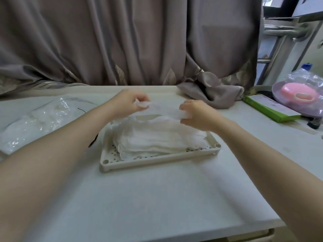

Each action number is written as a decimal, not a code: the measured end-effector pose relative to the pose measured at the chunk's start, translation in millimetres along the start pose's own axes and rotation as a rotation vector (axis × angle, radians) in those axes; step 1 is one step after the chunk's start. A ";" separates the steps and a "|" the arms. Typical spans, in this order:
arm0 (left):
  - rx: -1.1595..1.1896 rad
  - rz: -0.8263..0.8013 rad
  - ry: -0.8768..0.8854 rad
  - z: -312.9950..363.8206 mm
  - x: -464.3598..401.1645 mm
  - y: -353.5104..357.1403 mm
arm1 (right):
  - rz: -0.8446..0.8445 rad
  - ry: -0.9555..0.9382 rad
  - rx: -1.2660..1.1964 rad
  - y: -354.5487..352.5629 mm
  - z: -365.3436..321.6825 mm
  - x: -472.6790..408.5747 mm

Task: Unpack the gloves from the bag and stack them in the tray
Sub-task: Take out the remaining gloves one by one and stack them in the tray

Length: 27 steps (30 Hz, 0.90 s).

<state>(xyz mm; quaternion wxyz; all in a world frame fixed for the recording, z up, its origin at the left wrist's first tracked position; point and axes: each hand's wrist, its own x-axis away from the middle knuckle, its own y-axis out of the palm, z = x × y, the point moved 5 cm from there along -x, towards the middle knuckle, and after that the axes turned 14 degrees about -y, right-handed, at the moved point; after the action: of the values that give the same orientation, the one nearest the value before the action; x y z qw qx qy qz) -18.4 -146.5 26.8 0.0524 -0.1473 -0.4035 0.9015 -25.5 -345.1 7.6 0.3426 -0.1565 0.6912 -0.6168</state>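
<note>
A cream perforated tray (157, 160) sits mid-table with a stack of thin translucent white gloves (153, 137) lying in it. Above the tray's far side, one more white glove (164, 109) is stretched between both hands. My left hand (127, 103) pinches its left end, and my right hand (197, 114) grips its right end. The clear plastic bag (35, 123) lies crumpled on the table to the left, apart from both hands.
A grey curtain (209, 91) hangs behind the table, with a fold spilling onto its back right. A green box (272, 109) and a purple plate with a wrapped pink object (297, 95) stand at the right. The table's front edge runs lower right.
</note>
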 end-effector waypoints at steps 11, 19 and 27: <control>-0.617 -0.083 0.093 -24.9 41.2 20.6 | -0.259 0.248 -0.510 37.2 -21.0 26.1; -0.479 -0.054 -0.005 -11.3 41.2 16.5 | 0.176 0.224 -0.224 16.7 -18.1 15.6; -0.672 -0.259 -0.112 -20.2 33.8 74.7 | -0.315 0.121 -0.142 62.9 -59.4 7.7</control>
<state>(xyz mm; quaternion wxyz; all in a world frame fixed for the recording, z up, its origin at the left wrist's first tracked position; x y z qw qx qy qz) -42.5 -174.9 -49.0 0.0927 -0.0542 -0.6947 0.7112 -57.6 -293.8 -54.7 0.1874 -0.2494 0.7193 -0.6207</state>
